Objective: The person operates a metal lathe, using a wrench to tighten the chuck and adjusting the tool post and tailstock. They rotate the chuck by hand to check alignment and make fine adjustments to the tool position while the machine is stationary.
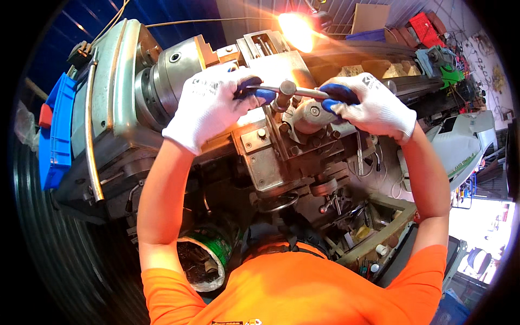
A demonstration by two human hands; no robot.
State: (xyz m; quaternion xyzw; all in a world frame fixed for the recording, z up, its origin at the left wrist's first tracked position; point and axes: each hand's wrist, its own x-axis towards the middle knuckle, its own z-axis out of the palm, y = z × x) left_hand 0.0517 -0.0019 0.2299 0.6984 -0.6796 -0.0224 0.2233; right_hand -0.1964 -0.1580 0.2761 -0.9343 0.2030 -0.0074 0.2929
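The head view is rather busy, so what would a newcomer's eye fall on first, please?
Probably the glaring lamp at the top centre. Below it, the gloved left hand and right hand grip opposite ends of a metal bar over the lathe. The bright orange shirt fills the bottom centre.

So yeah, you were in a machine shop, no real doubt there. You had a big metal lathe (120, 89) right in front of you, chunky round chuck (181, 70) and all, with a glaring lamp (297, 33) behind it. Ribbed sheeting (31, 179) ran along your left, and a messy tray (399, 225) of bits sat low on your right.
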